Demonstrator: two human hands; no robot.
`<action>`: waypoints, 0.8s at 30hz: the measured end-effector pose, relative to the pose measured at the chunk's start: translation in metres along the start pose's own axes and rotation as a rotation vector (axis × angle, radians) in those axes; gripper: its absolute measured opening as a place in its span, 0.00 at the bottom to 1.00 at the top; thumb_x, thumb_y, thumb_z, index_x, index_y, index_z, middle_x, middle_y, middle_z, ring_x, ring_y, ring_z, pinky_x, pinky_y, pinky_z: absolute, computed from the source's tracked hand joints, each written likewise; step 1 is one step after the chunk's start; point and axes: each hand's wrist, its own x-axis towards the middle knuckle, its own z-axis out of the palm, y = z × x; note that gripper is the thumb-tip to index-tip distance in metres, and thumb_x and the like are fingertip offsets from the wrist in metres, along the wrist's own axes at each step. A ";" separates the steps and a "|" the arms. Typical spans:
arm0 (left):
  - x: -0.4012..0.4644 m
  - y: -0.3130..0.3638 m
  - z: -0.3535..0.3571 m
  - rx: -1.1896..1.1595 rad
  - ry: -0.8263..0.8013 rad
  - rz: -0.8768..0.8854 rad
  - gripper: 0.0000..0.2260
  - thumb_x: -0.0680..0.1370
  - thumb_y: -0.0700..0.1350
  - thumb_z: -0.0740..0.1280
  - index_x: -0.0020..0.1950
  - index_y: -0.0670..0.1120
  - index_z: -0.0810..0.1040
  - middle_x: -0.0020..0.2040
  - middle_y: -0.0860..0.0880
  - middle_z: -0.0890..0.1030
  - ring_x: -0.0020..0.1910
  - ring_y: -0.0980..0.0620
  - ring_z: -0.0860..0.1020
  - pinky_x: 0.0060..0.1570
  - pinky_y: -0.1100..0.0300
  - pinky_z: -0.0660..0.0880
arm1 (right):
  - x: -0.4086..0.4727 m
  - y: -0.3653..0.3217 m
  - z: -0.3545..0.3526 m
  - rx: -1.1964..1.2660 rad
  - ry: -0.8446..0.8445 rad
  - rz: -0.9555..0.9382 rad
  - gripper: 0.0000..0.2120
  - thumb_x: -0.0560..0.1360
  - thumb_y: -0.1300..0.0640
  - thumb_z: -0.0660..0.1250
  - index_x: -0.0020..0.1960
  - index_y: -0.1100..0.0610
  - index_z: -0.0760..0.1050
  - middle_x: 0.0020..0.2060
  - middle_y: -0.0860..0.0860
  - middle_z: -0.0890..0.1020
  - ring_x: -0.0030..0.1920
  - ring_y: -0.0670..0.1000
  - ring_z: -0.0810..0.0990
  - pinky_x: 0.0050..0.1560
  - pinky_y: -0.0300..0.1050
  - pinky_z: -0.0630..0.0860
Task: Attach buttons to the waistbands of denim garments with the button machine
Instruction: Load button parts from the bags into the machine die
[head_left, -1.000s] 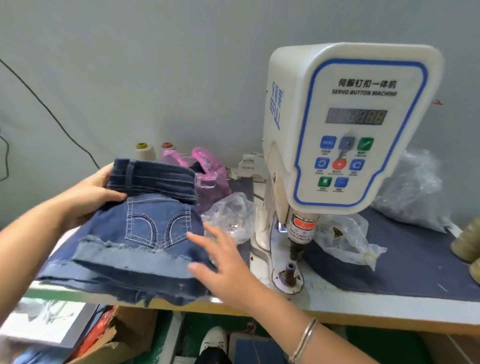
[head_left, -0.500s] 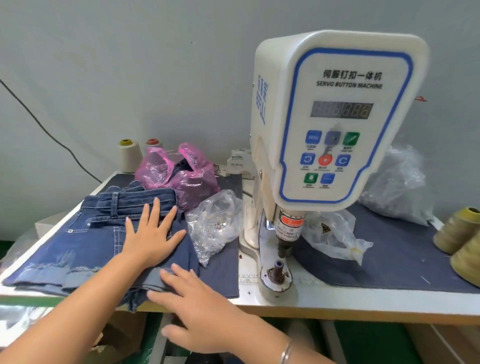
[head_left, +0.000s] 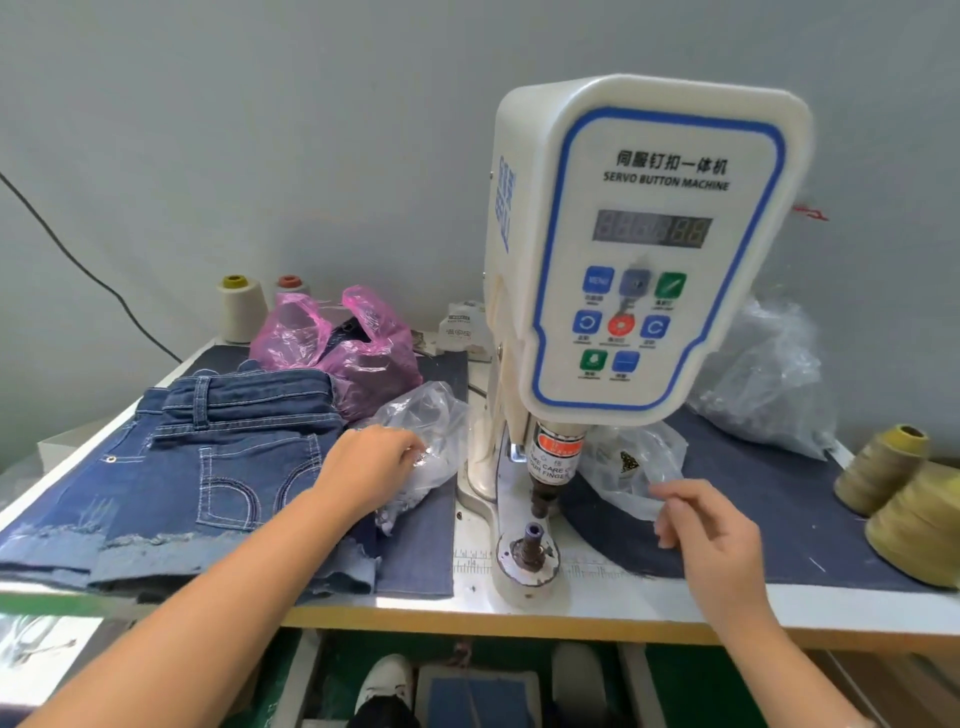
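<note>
The denim shorts (head_left: 208, 467) are lying flat in a stack on the left part of the table (head_left: 623, 605), waistbands toward the far side, left of the button machine (head_left: 639, 249). The left hand (head_left: 371, 467) is reaching over the stack's right edge into a clear plastic bag (head_left: 426, 436) just left of the machine, fingers curled down into the bag; whether they are pinching anything cannot be told. The right hand (head_left: 706, 525) is hovering near the machine's lower die (head_left: 531, 540), fingers loosely curled and holding nothing, just beside a second clear bag (head_left: 628, 462). A pink bag (head_left: 332, 338) is sitting beyond the shorts.
</note>
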 end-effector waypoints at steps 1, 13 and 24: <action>0.004 0.001 0.003 0.020 -0.037 -0.050 0.11 0.82 0.49 0.59 0.57 0.54 0.80 0.56 0.52 0.83 0.55 0.48 0.79 0.52 0.55 0.74 | 0.006 0.006 -0.001 -0.025 0.016 0.035 0.23 0.78 0.72 0.60 0.42 0.45 0.80 0.27 0.48 0.76 0.28 0.44 0.74 0.32 0.34 0.72; 0.007 0.008 0.026 -0.275 0.020 -0.372 0.05 0.78 0.46 0.64 0.47 0.50 0.79 0.47 0.50 0.82 0.48 0.47 0.78 0.44 0.55 0.74 | 0.018 0.048 0.016 -0.316 -0.252 0.232 0.19 0.78 0.64 0.63 0.42 0.40 0.78 0.27 0.48 0.79 0.29 0.55 0.75 0.33 0.45 0.71; 0.000 -0.002 0.038 -0.596 0.165 -0.414 0.05 0.78 0.48 0.65 0.42 0.53 0.75 0.41 0.56 0.80 0.42 0.51 0.78 0.40 0.55 0.70 | 0.018 0.044 0.017 -0.344 -0.259 0.263 0.16 0.79 0.62 0.63 0.43 0.41 0.78 0.32 0.46 0.82 0.35 0.54 0.79 0.39 0.50 0.76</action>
